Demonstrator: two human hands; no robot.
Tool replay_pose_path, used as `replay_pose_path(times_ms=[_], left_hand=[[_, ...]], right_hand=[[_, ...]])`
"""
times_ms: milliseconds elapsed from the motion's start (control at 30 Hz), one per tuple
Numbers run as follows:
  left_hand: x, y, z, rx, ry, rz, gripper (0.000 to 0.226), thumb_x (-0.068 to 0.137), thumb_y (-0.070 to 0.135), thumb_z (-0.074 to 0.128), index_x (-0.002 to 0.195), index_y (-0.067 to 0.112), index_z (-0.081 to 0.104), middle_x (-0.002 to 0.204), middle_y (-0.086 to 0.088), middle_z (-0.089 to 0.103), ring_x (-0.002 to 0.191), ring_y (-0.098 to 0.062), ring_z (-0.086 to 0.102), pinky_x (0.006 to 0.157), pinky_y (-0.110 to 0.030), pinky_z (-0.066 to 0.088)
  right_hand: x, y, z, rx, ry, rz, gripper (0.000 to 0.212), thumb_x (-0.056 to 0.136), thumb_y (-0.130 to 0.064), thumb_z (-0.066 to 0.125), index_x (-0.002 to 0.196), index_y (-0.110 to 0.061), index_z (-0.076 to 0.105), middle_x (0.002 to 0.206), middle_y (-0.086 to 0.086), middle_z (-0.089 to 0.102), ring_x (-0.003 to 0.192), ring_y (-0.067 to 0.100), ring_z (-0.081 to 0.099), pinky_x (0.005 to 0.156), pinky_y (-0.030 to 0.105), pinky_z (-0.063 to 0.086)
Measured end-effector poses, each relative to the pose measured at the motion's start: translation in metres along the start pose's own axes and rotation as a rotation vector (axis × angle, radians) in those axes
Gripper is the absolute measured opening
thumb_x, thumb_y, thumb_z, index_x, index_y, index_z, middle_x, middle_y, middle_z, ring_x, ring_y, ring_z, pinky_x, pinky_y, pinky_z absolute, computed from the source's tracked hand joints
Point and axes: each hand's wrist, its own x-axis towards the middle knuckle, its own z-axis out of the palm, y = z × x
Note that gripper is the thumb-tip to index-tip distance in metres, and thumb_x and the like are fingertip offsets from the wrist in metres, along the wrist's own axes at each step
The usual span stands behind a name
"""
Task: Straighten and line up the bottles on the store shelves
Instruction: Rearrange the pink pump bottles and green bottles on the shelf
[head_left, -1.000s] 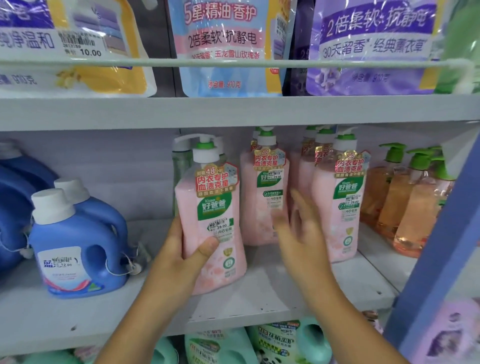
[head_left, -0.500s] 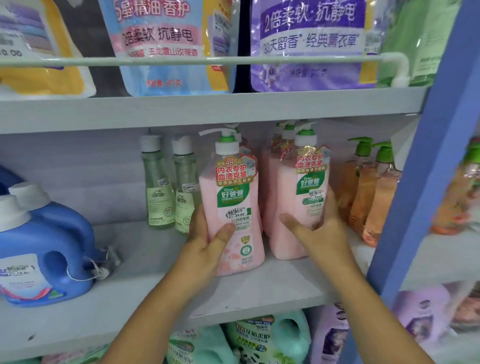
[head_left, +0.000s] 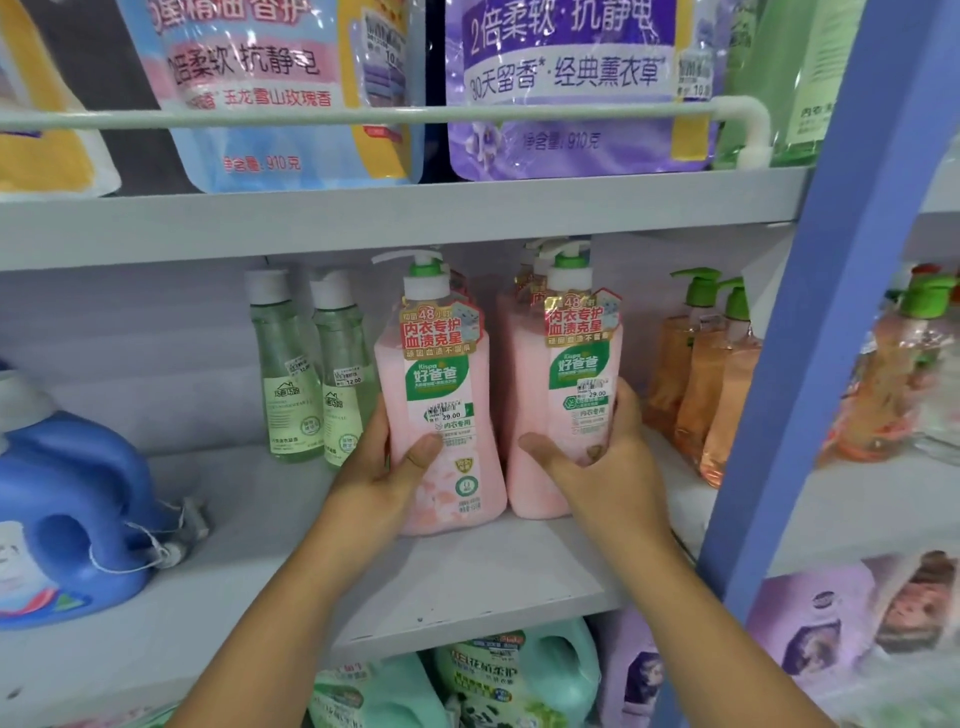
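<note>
While each hand grips one pink bottle — left hand (head_left: 387, 478) on the left bottle (head_left: 447, 415), right hand (head_left: 597, 462) on the right bottle (head_left: 574, 395) — both stand side by side near the shelf (head_left: 467, 582) front; the orange bottles (head_left: 696, 379) seem not yet aligned.

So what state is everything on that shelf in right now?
Left pink bottle: upright, held by the left hand.
Right pink bottle: upright, held by the right hand.
Green bottles: upright, capped, side by side.
Orange bottles: upright, in a row.
Blue jug: standing, a tag on a string.
</note>
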Motion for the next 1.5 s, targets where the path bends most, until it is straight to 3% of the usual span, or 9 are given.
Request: replay_pose_path(times_ms=[167, 333, 433, 533, 600, 767, 933, 1067, 1500], left_hand=[[-0.001, 0.001, 0.001, 0.049, 0.023, 0.002, 0.042, 0.099, 0.025, 0.063, 0.137, 0.04, 0.053, 0.117, 0.026, 0.072, 0.106, 0.005, 0.069, 0.082, -0.01, 0.053], [-0.005, -0.002, 0.009, 0.093, 0.042, -0.005, 0.042, 0.103, 0.031, 0.055, 0.126, 0.062, 0.04, 0.124, 0.037, 0.061, 0.109, 0.021, 0.058, 0.083, 0.003, 0.042], [0.012, -0.003, 0.01, 0.023, 0.105, -0.103, 0.022, 0.105, 0.045, 0.048, 0.123, 0.056, 0.054, 0.116, 0.03, 0.07, 0.113, 0.004, 0.066, 0.094, -0.015, 0.051], [0.026, 0.011, 0.008, -0.329, 0.325, -0.223, 0.053, 0.104, 0.065, 0.023, 0.121, 0.041, 0.066, 0.119, 0.012, 0.072, 0.114, -0.011, 0.066, 0.1, -0.035, 0.05], [0.033, 0.021, 0.009, -0.454, 0.37, -0.302, 0.067, 0.102, 0.068, 0.018, 0.125, 0.03, 0.068, 0.122, 0.006, 0.073, 0.114, -0.013, 0.068, 0.101, -0.036, 0.05], [0.039, 0.024, 0.029, -0.463, 0.354, -0.372, 0.068, 0.101, 0.069, 0.024, 0.106, 0.028, 0.078, 0.094, -0.004, 0.08, 0.083, -0.021, 0.078, 0.063, -0.028, 0.056], [0.035, 0.021, 0.031, -0.52, 0.323, -0.38, 0.07, 0.1, 0.072, 0.021, 0.091, 0.027, 0.074, 0.077, -0.001, 0.079, 0.063, -0.016, 0.076, 0.057, -0.027, 0.053], [0.034, 0.021, 0.031, -0.49, 0.31, -0.387, 0.072, 0.099, 0.073, 0.022, 0.1, 0.026, 0.077, 0.09, -0.003, 0.081, 0.085, -0.024, 0.077, 0.064, -0.029, 0.055], [0.036, 0.015, 0.028, -0.366, 0.245, -0.384, 0.073, 0.099, 0.073, 0.024, 0.113, 0.024, 0.076, 0.1, -0.004, 0.08, 0.089, -0.023, 0.078, 0.081, -0.034, 0.057]], right_hand=[[0.007, 0.002, -0.004, 0.089, -0.016, 0.039, 0.081, 0.066, -0.042, 0.091, 0.127, -0.051, 0.038, 0.113, -0.018, 0.07, 0.095, -0.002, 0.069, 0.079, 0.021, 0.057], [0.007, 0.003, 0.001, 0.026, -0.028, 0.034, 0.072, 0.073, -0.043, 0.084, 0.13, -0.048, 0.041, 0.116, -0.016, 0.068, 0.09, -0.006, 0.068, 0.068, 0.008, 0.05], [0.007, 0.001, -0.004, 0.144, 0.008, 0.044, 0.083, 0.076, -0.064, 0.069, 0.149, -0.042, 0.037, 0.137, -0.015, 0.061, 0.119, 0.005, 0.062, 0.094, 0.028, 0.053], [0.015, -0.01, -0.009, 0.414, 0.226, 0.214, 0.061, 0.094, -0.063, 0.043, 0.149, -0.036, 0.048, 0.148, -0.014, 0.054, 0.133, 0.008, 0.051, 0.114, 0.038, 0.041], [0.029, -0.015, -0.01, 0.477, 0.253, 0.362, 0.061, 0.097, -0.066, 0.033, 0.141, -0.033, 0.059, 0.138, -0.011, 0.064, 0.126, 0.015, 0.059, 0.11, 0.04, 0.045], [0.055, -0.024, -0.008, 0.335, 0.065, 0.624, 0.076, 0.097, -0.076, 0.017, 0.082, -0.024, 0.071, 0.074, 0.0, 0.072, 0.073, 0.021, 0.066, 0.082, 0.033, 0.048], [0.061, -0.016, -0.002, 0.357, -0.018, 0.693, 0.086, 0.094, -0.08, 0.013, 0.076, -0.022, 0.074, 0.057, 0.0, 0.072, 0.07, 0.022, 0.069, 0.065, 0.028, 0.043], [0.062, -0.017, -0.004, 0.366, -0.014, 0.678, 0.085, 0.095, -0.079, 0.014, 0.08, -0.021, 0.074, 0.063, 0.001, 0.072, 0.068, 0.021, 0.069, 0.06, 0.026, 0.04], [0.058, -0.023, -0.003, 0.399, -0.003, 0.652, 0.08, 0.096, -0.077, 0.017, 0.084, -0.022, 0.073, 0.078, 0.003, 0.074, 0.071, 0.021, 0.068, 0.061, 0.026, 0.039]])
